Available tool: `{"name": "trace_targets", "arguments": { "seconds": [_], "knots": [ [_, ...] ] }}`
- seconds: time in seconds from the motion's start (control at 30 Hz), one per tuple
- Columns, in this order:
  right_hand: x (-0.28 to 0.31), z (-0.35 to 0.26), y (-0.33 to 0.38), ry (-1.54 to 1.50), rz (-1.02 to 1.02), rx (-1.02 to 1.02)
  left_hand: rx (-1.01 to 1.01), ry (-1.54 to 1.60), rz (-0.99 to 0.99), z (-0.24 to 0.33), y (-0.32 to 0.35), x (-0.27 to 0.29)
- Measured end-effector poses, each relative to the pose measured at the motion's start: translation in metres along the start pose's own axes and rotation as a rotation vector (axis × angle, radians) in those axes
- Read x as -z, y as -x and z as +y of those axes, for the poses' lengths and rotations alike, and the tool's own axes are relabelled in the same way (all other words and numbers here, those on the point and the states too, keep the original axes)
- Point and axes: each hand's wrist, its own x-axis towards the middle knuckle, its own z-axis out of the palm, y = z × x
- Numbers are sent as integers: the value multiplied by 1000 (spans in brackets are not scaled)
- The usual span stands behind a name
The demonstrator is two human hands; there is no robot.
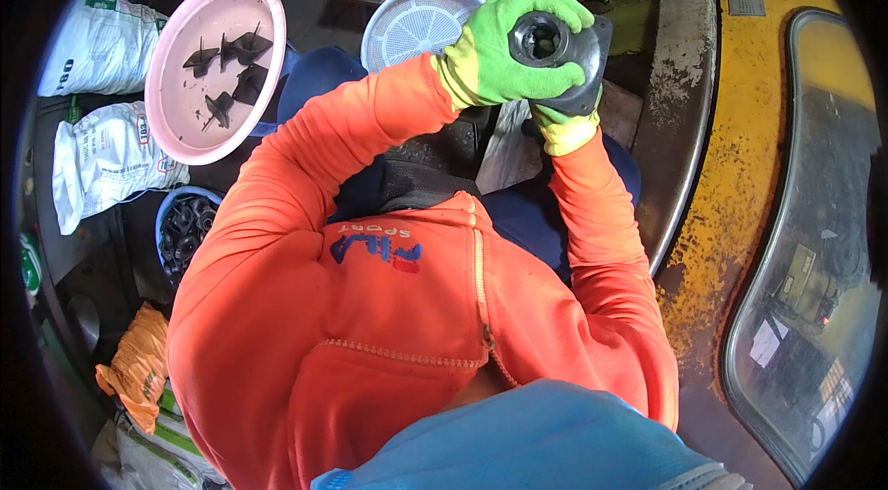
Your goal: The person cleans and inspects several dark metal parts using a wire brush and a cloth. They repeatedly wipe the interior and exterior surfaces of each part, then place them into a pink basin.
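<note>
Fingers of left hand in green glove curled over dark grey round metal housing with central bore, right hand clamped beneath, held above lap; heavy and likely greasy, liable to slip onto legs.

Orange zip-up sweatshirt with long sleeves, green knit gloves, pale yellow cuffs, blue collar
</note>
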Motion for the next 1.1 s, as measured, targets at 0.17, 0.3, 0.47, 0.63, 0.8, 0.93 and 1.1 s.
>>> {"name": "trace_targets", "arguments": {
  "seconds": [0.17,0.3,0.47,0.63,0.8,0.93,1.1],
  "knots": [
    [15,-14,-9,237,-157,259,-105,-52,-162,9,-10,13],
    [13,-21,-2,187,-154,154,-90,-15,-263,14,-12,16],
    [19,-22,16,197,-327,217,13,147,-520,13,-15,26],
    [21,-4,15,251,-315,226,164,236,-429,14,-19,23],
    [8,14,12,-871,-100,-254,7,-92,-71,19,-7,3],
    [0,5,14,-481,-49,-220,-32,-138,56,20,1,-6],
    [6,-20,2,-21,-162,1,-87,-169,-40,18,-2,5]
  ]
}}
